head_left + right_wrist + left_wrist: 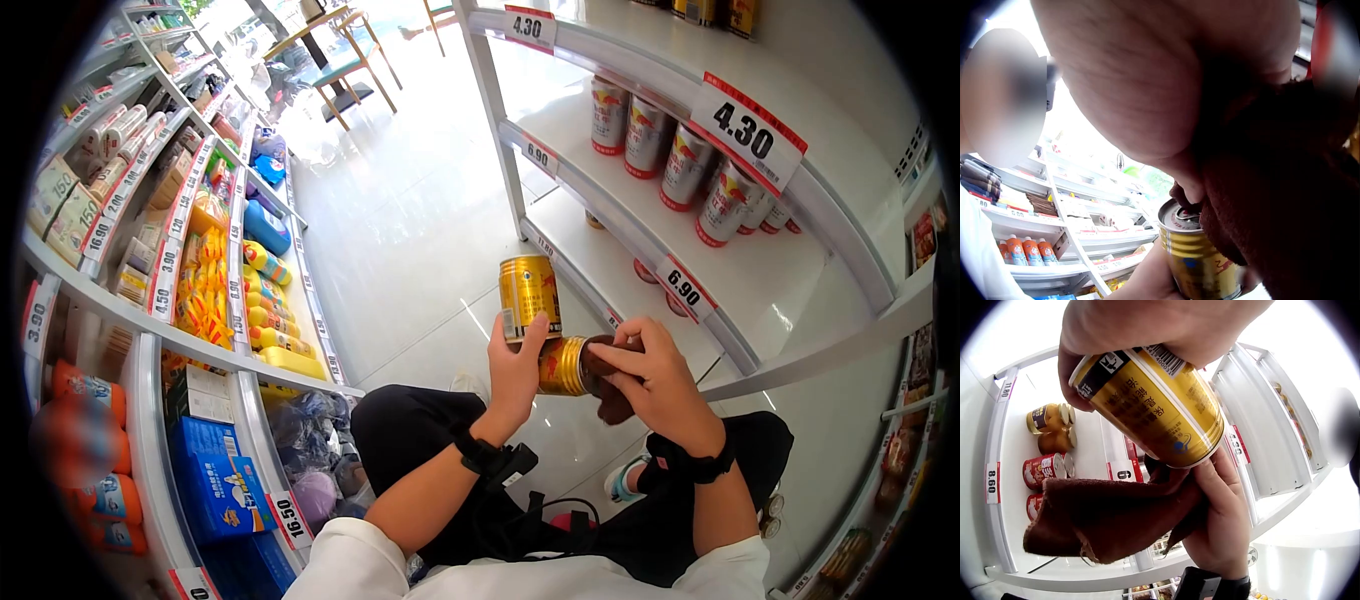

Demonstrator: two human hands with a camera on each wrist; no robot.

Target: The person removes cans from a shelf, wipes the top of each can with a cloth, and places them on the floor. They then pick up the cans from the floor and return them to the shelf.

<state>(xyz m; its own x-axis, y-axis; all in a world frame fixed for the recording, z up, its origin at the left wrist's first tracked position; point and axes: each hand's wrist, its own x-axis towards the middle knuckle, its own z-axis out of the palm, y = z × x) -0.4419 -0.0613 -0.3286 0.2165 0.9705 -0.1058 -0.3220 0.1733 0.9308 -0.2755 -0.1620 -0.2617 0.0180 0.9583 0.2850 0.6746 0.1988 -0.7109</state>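
Above the person's lap, the left hand has its fingers clamped round an upper gold can and a lower gold can. The right hand has its fingers pinching a brown cloth against the lower can's lid; silver cans stand on the white shelf ahead.

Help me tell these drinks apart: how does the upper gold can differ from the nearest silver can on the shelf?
The upper gold can is gold; the nearest silver can is silver with a red base. The gold one is in the left hand; the silver one stands on the shelf. Both are printed cylinders.
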